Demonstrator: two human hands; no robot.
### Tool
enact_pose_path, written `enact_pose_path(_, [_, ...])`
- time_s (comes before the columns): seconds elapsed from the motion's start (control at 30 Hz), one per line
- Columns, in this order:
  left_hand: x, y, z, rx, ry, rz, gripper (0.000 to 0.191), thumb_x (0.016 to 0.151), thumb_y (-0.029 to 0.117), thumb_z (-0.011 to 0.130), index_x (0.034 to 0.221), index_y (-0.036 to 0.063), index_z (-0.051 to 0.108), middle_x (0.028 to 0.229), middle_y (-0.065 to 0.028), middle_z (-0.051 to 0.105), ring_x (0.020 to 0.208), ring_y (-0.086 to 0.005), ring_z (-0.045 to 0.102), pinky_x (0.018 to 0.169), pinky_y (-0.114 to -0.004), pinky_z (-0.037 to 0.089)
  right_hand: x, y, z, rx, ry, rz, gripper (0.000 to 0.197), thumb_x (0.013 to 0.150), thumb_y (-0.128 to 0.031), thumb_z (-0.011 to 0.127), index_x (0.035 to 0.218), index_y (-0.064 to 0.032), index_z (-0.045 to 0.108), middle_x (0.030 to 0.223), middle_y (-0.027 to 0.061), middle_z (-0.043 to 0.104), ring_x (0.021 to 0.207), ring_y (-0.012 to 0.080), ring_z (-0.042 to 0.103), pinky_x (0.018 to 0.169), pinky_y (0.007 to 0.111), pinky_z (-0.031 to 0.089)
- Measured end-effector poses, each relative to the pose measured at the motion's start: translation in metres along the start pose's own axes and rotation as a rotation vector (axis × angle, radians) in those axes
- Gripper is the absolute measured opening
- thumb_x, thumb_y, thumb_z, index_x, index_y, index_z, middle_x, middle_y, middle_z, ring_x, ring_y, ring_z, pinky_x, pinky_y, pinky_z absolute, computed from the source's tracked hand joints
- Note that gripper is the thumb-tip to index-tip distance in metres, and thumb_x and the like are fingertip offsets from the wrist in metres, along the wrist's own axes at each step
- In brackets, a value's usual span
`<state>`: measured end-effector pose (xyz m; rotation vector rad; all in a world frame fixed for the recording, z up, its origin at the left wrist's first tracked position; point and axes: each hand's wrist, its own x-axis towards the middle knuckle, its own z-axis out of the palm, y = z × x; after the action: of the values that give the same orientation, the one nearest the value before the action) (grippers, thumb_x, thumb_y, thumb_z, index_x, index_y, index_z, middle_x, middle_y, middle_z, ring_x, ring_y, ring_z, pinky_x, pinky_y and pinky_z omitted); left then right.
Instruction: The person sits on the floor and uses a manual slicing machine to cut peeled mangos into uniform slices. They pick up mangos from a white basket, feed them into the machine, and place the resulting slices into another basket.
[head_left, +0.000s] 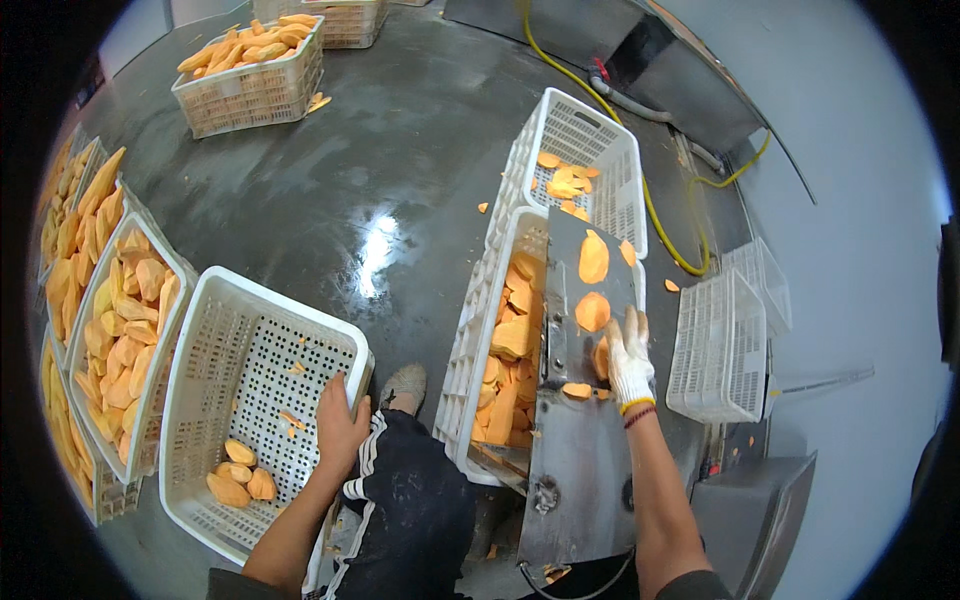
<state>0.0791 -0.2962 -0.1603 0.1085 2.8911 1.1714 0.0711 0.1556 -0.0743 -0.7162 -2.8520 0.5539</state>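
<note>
My bare left hand (342, 424) rests at the right rim of a white plastic crate (289, 300) that holds several peeled orange tubers (229, 489) and a few scraps. A white work glove covers my right hand (630, 356), which lies over a peeled tuber piece (601, 358) on a metal slicing board (581, 465), partly hiding it. Further up the board lie two larger orange slices (593, 257) and a small one. Small pieces sit just below the hand. Under the board, a white crate (459, 390) contains many cut orange pieces (510, 337).
Beyond the board stands a white crate (637, 172) with some slices. Full crates of peeled tubers (124, 352) line the left; another (247, 90) stands at the upper left. A yellow hose (652, 202) runs along the right, near stacked crates (720, 352). My foot (405, 388) is between the crates.
</note>
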Motion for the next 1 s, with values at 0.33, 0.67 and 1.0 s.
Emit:
enact_pose_path(0.33, [0.000,-0.003,0.005,0.011,-0.020,-0.046,0.054,0.085,0.022,0.062,0.126,-0.0082,0.044,0.116,-0.0284,0.053,0.105,-0.0433,0.053,0.091,-0.045,0.043,0.076,-0.035,0.009,-0.081,0.040,0.011,0.060,0.082,-0.037,0.062,0.134,-0.0106,0.046,0.132,0.0200,0.048,0.118,0.0371,0.050,0.099,0.043,0.042])
enact_pose_path(0.67, [-0.001,0.002,0.002,0.042,-0.039,-0.114,0.053,0.086,0.024,0.062,0.126,-0.0059,0.044,0.113,-0.0271,0.056,0.104,-0.0417,0.055,0.089,-0.044,0.044,0.071,-0.069,-0.023,-0.192,-0.205,-0.095,0.043,0.076,-0.031,0.063,0.113,-0.0100,0.058,0.117,0.0157,0.059,0.112,0.0339,0.055,0.096,0.040,0.044])
enact_pose_path(1.0, [0.000,0.014,-0.001,0.033,-0.065,-0.155,0.050,0.088,0.027,0.060,0.125,-0.0023,0.045,0.109,-0.0255,0.058,0.100,-0.0419,0.057,0.084,-0.046,0.046,-0.135,-0.035,-0.087,-0.199,-0.186,-0.326,0.031,0.073,-0.020,0.067,0.102,-0.0117,0.060,0.114,0.0095,0.057,0.100,0.0305,0.056,0.090,0.043,0.043])
